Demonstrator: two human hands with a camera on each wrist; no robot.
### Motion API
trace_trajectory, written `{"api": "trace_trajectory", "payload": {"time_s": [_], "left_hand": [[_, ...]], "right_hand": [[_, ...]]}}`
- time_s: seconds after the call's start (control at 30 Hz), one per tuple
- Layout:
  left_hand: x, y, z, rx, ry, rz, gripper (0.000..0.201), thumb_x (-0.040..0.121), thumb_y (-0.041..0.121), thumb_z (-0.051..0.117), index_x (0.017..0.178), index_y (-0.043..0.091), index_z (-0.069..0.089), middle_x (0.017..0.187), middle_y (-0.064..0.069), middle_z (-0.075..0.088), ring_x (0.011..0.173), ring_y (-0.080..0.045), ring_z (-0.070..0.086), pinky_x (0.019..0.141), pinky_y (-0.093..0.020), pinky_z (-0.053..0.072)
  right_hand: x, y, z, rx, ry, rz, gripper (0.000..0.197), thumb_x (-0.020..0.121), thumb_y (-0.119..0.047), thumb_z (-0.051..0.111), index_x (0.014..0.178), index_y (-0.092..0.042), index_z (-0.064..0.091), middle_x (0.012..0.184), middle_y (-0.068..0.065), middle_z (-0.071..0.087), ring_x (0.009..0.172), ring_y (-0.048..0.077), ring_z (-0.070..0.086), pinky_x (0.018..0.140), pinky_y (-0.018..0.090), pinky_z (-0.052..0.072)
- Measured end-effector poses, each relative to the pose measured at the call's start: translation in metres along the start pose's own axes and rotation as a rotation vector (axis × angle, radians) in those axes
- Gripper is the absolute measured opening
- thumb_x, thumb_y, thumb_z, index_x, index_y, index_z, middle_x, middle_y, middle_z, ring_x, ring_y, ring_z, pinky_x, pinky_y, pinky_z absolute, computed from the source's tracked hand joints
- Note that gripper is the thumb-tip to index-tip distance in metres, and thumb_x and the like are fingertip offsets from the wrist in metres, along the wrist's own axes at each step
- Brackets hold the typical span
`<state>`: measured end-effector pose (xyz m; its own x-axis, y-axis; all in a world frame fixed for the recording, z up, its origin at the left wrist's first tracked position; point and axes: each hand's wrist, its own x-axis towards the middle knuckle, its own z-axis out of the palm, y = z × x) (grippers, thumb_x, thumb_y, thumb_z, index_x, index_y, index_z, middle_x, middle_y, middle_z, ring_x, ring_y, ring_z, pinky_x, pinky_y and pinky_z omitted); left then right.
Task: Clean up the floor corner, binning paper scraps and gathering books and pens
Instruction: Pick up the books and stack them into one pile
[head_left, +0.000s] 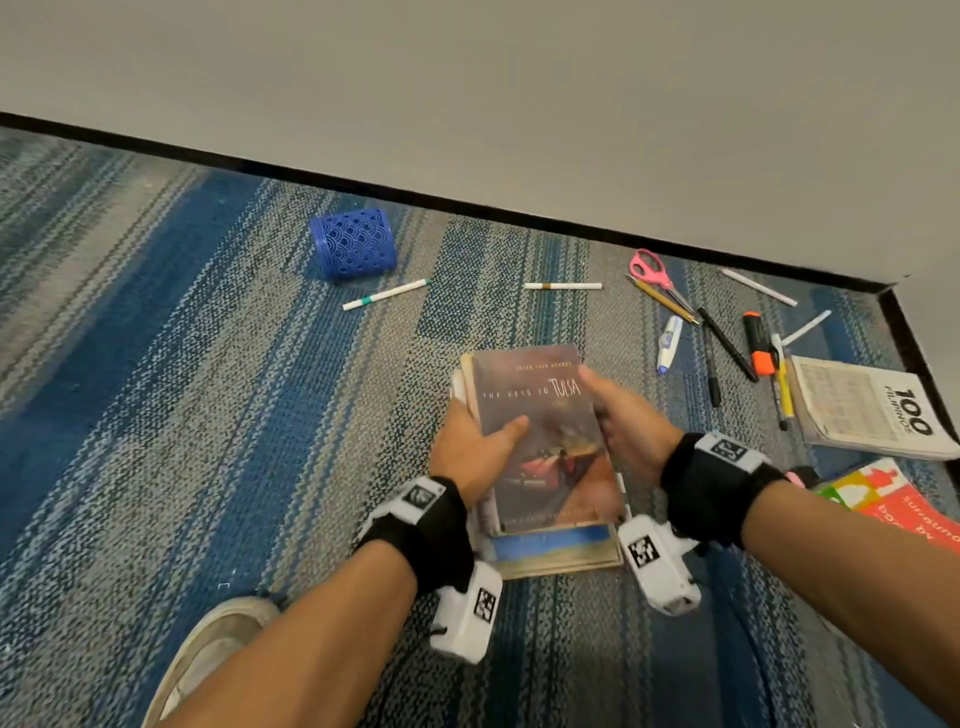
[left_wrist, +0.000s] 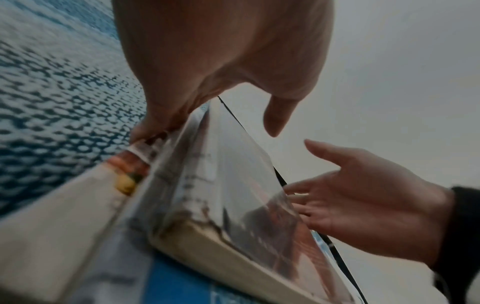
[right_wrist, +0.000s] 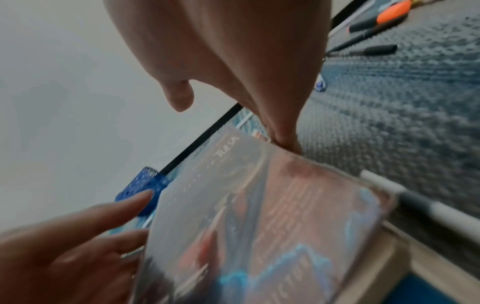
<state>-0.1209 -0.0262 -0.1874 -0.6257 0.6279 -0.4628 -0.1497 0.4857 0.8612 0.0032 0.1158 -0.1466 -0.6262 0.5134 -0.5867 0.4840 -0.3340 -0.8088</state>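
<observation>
A stack of books lies on the carpet in front of me, topped by a brown paperback (head_left: 545, 441) titled "Tulsa". My left hand (head_left: 478, 447) grips the stack's left side, thumb on the cover. My right hand (head_left: 628, 421) rests against the right edge with fairly straight fingers (left_wrist: 306, 197), thumb raised off the cover. A blue mesh pen holder (head_left: 353, 249) lies tipped over near the wall. Loose white pens (head_left: 387, 294) lie on the carpet. More pens (head_left: 727, 343) and an orange highlighter (head_left: 757, 343) are scattered at the right.
Pink scissors (head_left: 652, 273) and a correction tape (head_left: 669, 343) lie near the corner. A "100" booklet (head_left: 872, 410) and a colourful book (head_left: 904, 499) lie on the carpet at the right. A white marker (right_wrist: 415, 205) lies beside the stack. My shoe (head_left: 208, 654) is at lower left.
</observation>
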Motion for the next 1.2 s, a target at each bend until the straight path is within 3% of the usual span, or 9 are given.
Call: {"api": "trace_trajectory", "payload": {"time_s": [0.07,0.17,0.33,0.5,0.6,0.73,0.93,1.07,1.2], "left_hand": [[0.013,0.012,0.001,-0.021,-0.038,0.034,0.055,0.078,0.033,0.074,0.126,0.023,0.048,0.112,0.004,0.067,0.099,-0.018,0.066,0.092,-0.042,0.054],[0.029,0.019,0.003,0.072,-0.11,0.032,0.062,0.073,0.04,0.074,0.125,0.025,0.045,0.114,0.002,0.067,0.1,-0.021,0.066,0.094,-0.045,0.053],[0.027,0.017,0.014,0.154,-0.098,0.052,0.067,0.073,0.035,0.08,0.126,0.021,0.041,0.108,0.007,0.058,0.093,-0.012,0.057,0.082,-0.023,0.042],[0.041,0.013,0.024,0.16,-0.125,0.015,0.063,0.054,0.044,0.084,0.105,0.021,0.054,0.102,0.0,0.069,0.088,-0.019,0.068,0.082,-0.039,0.056],[0.048,0.037,0.041,0.118,-0.008,0.066,0.062,0.054,0.054,0.078,0.101,0.017,0.061,0.103,-0.006,0.071,0.093,-0.024,0.069,0.088,-0.048,0.054],[0.015,0.091,0.088,0.307,0.148,0.489,0.065,0.077,0.032,0.073,0.129,0.005,0.045,0.127,-0.013,0.051,0.119,-0.027,0.049,0.101,-0.034,0.037],[-0.022,0.102,0.203,0.578,-0.439,0.607,0.037,0.084,0.028,0.068,0.113,0.008,0.056,0.112,-0.009,0.062,0.104,-0.027,0.058,0.089,-0.037,0.047],[-0.045,0.09,0.264,0.7,-0.734,0.466,0.052,0.086,0.03,0.067,0.131,0.012,0.049,0.125,-0.008,0.058,0.111,-0.026,0.058,0.085,-0.032,0.047],[-0.059,0.077,0.298,0.752,-0.869,0.379,0.066,0.083,0.026,0.069,0.141,0.016,0.038,0.133,-0.006,0.053,0.12,-0.027,0.053,0.098,-0.034,0.045]], "right_hand": [[0.013,-0.013,-0.006,0.054,0.103,-0.035,0.05,0.095,-0.053,0.042,0.113,-0.014,0.068,0.105,0.007,0.074,0.09,0.02,0.073,0.071,0.029,0.059],[0.032,-0.011,-0.017,-0.092,0.185,-0.027,0.073,0.072,-0.074,0.056,0.12,-0.02,0.064,0.118,0.004,0.07,0.105,0.022,0.067,0.1,0.044,0.049],[0.025,0.005,-0.009,-0.144,0.161,-0.063,0.021,0.095,-0.036,0.054,0.11,-0.025,0.063,0.119,0.004,0.068,0.109,0.023,0.065,0.103,0.043,0.046],[0.007,0.008,-0.032,-0.302,0.164,-0.002,0.052,0.093,-0.05,0.048,0.128,-0.014,0.058,0.127,0.003,0.062,0.117,0.019,0.058,0.106,0.037,0.042],[-0.009,0.03,-0.08,-0.398,0.373,-0.003,0.052,0.08,-0.061,0.055,0.106,-0.017,0.064,0.111,0.002,0.066,0.106,0.018,0.061,0.097,0.036,0.046],[-0.073,0.057,-0.153,-0.574,0.657,0.187,0.026,0.087,-0.039,0.058,0.071,-0.019,0.062,0.084,0.008,0.067,0.088,0.026,0.064,0.076,0.031,0.045],[-0.149,0.127,-0.229,-0.489,0.833,0.545,0.053,0.088,-0.043,0.058,0.126,-0.006,0.058,0.133,0.017,0.057,0.119,0.036,0.054,0.101,0.041,0.042],[-0.148,0.154,-0.23,0.252,0.974,0.393,0.044,0.081,-0.029,0.074,0.107,0.005,0.062,0.104,0.019,0.068,0.092,0.034,0.065,0.089,0.047,0.052],[-0.129,0.16,-0.234,0.555,0.998,0.292,0.072,0.044,-0.04,0.089,0.101,-0.002,0.067,0.092,0.017,0.073,0.081,0.034,0.072,0.082,0.054,0.056]]}}
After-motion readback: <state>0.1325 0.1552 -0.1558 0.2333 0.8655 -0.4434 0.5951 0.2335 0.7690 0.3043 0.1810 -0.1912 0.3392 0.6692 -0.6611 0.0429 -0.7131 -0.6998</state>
